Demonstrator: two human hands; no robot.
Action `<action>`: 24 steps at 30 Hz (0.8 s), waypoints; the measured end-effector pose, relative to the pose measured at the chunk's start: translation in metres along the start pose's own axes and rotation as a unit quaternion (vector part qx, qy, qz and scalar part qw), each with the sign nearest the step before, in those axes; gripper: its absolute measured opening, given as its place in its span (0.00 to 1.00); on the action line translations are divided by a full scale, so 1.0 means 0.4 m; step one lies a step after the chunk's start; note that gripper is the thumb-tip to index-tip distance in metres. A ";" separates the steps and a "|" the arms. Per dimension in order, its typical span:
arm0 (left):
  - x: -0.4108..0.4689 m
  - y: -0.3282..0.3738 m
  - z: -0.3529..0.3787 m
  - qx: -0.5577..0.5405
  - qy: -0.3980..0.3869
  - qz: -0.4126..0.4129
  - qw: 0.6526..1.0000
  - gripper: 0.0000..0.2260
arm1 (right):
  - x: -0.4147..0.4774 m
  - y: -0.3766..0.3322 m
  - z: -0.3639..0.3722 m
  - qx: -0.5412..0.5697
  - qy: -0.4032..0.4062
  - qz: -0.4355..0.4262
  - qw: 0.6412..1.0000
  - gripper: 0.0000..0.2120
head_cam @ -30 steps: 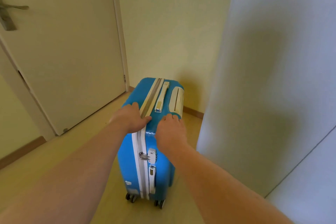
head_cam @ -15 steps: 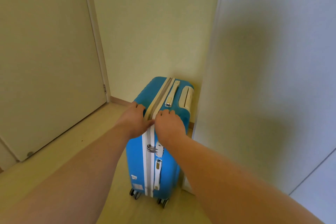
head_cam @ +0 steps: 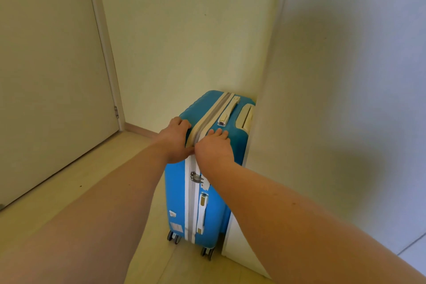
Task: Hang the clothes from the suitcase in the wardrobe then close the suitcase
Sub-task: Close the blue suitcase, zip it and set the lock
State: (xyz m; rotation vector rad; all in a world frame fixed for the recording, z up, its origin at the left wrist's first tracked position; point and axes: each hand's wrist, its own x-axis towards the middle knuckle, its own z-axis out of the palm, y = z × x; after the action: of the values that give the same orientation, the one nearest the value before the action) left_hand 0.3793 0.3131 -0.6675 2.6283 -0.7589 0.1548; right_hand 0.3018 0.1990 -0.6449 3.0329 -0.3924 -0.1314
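Blue suitcase [head_cam: 177, 198] upright on its wheels, floor [head_cam: 92, 180] corner, tight beside the wardrobe [head_cam: 334, 122] side. Zip looks fully run. Left hand [head_cam: 176, 143] curls its fingers over the top edge; right hand [head_cam: 214, 147] rests flat-fingered on top. Closing seems done; no clothes in view.

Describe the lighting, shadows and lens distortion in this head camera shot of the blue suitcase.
Head view: soft, warm-yellow light, no glare; a broad blurry shadow falls across the tall white wardrobe panel; the wide-angle lens bows the pale door frame and stretches the near forearms; the blue hard-shell suitcase looks sharp.
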 end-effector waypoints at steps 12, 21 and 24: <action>0.189 0.001 0.066 -0.023 0.016 0.024 0.999 0.29 | 0.205 0.044 0.015 0.027 -0.011 0.074 0.997 0.34; 0.312 0.015 0.106 -0.038 0.019 0.027 0.999 0.29 | 0.324 0.106 0.023 0.077 0.010 0.099 0.992 0.34; 0.338 0.025 0.111 -0.032 0.022 0.031 0.999 0.30 | 0.349 0.124 0.025 0.079 0.022 0.105 0.991 0.34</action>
State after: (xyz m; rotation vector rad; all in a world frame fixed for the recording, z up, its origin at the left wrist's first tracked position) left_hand 0.4884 0.2214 -0.6760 2.5344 -0.8167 0.2016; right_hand 0.4229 0.1146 -0.6606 3.1147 -0.7465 -0.0215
